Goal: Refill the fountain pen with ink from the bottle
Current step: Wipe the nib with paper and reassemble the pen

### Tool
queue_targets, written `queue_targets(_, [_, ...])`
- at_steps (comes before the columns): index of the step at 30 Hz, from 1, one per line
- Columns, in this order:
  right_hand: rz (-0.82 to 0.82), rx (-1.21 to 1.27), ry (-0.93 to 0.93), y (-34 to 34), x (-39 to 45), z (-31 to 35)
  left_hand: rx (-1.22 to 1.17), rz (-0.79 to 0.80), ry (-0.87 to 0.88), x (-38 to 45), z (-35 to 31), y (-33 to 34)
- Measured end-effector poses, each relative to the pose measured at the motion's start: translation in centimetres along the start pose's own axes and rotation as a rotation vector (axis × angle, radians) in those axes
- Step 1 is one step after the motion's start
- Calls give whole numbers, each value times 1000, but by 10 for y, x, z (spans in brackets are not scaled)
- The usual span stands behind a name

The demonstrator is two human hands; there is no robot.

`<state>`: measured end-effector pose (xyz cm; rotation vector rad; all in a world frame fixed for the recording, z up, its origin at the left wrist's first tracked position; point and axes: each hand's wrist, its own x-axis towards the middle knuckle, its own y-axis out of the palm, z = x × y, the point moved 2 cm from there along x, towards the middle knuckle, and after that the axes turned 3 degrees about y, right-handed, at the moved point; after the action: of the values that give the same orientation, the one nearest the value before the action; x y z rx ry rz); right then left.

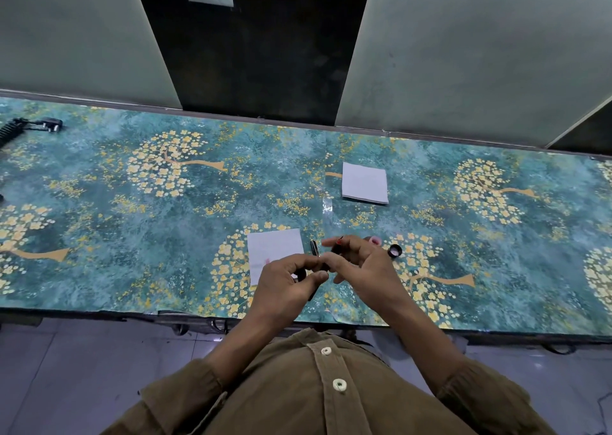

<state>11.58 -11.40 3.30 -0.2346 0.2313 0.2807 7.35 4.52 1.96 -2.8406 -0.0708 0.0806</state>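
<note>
Two hands meet over the near edge of the table (132, 222). The left hand (284, 285) pinches thumb and forefinger together on a dark pen part, mostly hidden; a black stub pokes out below near the palm. The right hand (361, 265) has its fingers curled round another slim dark piece with a red tip showing at the top, likely the pen section or converter, though that can't be confirmed. The pen cap (314, 248), black with a metal clip, lies just beside the near paper square (275, 252). The ink bottle (375, 241) is almost hidden behind the right fingers, only a pinkish rim showing; its black screw cap (395, 251) lies open-side up just to the right. Judged step: joining or unscrewing pen halves near the bottle. Do it low over the paper, parts held in line, twisting gently, keeping clear of the open bottle. A second folded paper square (365, 183) sits farther back. The tabletop is a glossy teal print with yellow blossom trees, smooth and wipeable.
</note>
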Motion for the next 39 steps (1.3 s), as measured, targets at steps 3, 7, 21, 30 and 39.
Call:
queue_targets(3, [1, -45, -16, 0, -1, 0, 28, -5, -6, -3, 3, 1])
queue_targets(7, [-60, -64, 17, 0, 0, -4, 39, 2, 0, -9, 3, 2])
queue_targets(21, [10, 7, 58, 22, -2, -13, 36, -82, -93, -17, 14, -9])
queue_targets(30, [-160, -170, 202, 20, 54, -54, -3, -185, -270, -13, 27, -31])
queue_targets(39, [-28, -918, 161, 39, 95, -74, -37, -200, -273, -18, 31, -43])
